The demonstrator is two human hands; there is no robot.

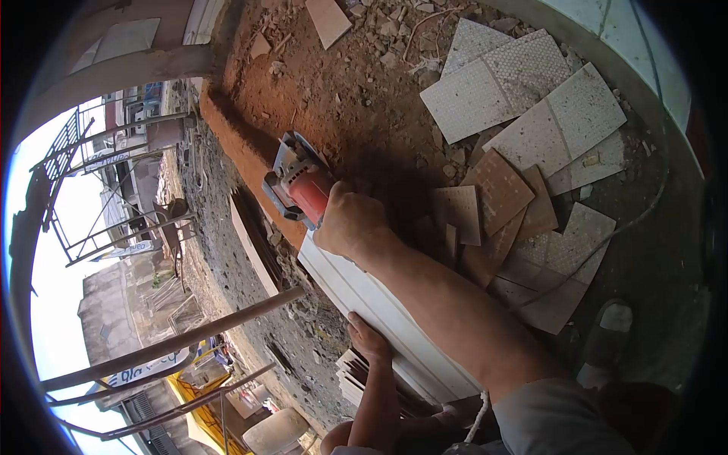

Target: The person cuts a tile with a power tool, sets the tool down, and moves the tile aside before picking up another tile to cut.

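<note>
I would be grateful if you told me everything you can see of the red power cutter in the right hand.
The power cutter is a handheld tool with a red plastic-looking body and a grey metal guard at its front. It sits at the far end of a long white tile, apparently resting on it, front pointing away from the person. The right hand grips its rear from above, hiding that part. Its blade is not visible.

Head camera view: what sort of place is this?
Probably an upper-floor building site: loose tiles on rubble, the right hand holding a red power cutter to a white tile, wooden poles at its open edge.
</note>
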